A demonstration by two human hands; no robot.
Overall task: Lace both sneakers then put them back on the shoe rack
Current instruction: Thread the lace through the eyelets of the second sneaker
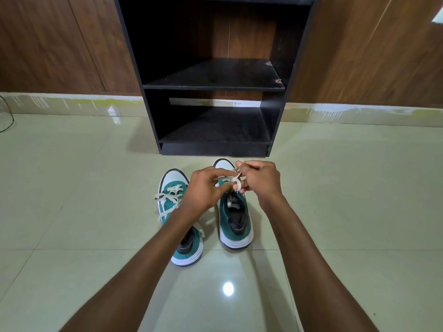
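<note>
Sneakers (236,219) before shoe rack (215,87)

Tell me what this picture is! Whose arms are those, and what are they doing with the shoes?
The camera sits on a person's head, looking down, so the arms are theirs. Two green-and-white sneakers stand on the tiled floor. The left hand and right hand both pinch the cream shoelace of the right sneaker, tying it. The left sneaker already has laces through it, hanging loose. Behind stands a black shoe rack with bare shelves.
</note>
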